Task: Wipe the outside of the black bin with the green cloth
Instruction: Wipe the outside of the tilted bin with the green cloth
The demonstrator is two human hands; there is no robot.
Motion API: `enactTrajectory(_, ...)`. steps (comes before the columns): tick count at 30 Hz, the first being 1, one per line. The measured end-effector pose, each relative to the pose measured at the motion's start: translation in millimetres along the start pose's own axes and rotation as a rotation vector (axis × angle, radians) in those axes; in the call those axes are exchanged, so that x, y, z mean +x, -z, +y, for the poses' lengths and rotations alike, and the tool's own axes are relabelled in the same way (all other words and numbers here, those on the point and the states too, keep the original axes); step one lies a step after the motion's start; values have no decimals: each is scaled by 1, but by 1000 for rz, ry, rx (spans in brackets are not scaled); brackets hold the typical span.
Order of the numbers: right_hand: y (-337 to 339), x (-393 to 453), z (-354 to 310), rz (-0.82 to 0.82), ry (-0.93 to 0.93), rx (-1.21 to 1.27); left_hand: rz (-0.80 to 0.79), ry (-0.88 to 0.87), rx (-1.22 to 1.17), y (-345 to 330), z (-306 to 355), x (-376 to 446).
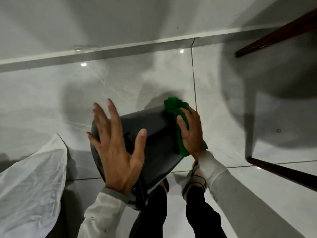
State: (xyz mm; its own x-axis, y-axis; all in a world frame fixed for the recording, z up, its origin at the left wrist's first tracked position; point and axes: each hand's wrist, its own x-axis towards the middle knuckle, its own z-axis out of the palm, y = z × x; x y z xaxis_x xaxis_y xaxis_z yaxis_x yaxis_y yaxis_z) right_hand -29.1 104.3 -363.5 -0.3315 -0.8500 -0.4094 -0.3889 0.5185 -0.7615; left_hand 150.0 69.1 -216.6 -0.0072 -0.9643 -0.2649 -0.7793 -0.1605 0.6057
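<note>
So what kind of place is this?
Probably a room inside a home: shiny floor tiles, a white wall with a skirting strip, and dark wooden furniture legs.

Left sleeve [103,217], below the dark bin [154,138] — off-white, creased, faint dark specks, grey band at the cuff [118,194]. Right sleeve [221,182], right of the bin — same off-white cloth. Black trousers [202,220] below the bin. Sandal [199,177] just below its lower edge, pale grey straps.

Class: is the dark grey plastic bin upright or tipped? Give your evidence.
Tipped: the dark grey plastic bin slants between the left hand and right hand, its base pointing away.
</note>
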Motion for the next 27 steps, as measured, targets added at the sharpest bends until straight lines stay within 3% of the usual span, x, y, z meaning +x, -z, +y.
enactTrajectory(7, 21, 6, -3, 7, -188, 226, -17, -195, 162, -17, 15, -6)
enactTrajectory(10, 22, -29, -30, -80, -106, 312, -33, -206, 105, -11, 11, -10)
enactTrajectory(12, 12, -52, -51, -120, 28, 292, 11, -56, -28, -9, 12, -9)
enactTrajectory(15, -8, -79, -62, -86, 181, 267, 101, 311, -208, -6, 13, -2)
enactTrajectory(17, -12, -86, -59, -26, 205, 256, 73, 403, -198, -5, 14, 1)
enactTrajectory(19, -9, -85, -54, 15, 132, 277, 17, 305, -85, -7, 16, -2)
enactTrajectory(24, 20, -72, -29, 142, -344, 337, -124, -52, 86, -14, 15, -22)
enactTrajectory(27, 41, -54, -30, 66, -310, 411, -186, -210, 140, -16, 10, -35)
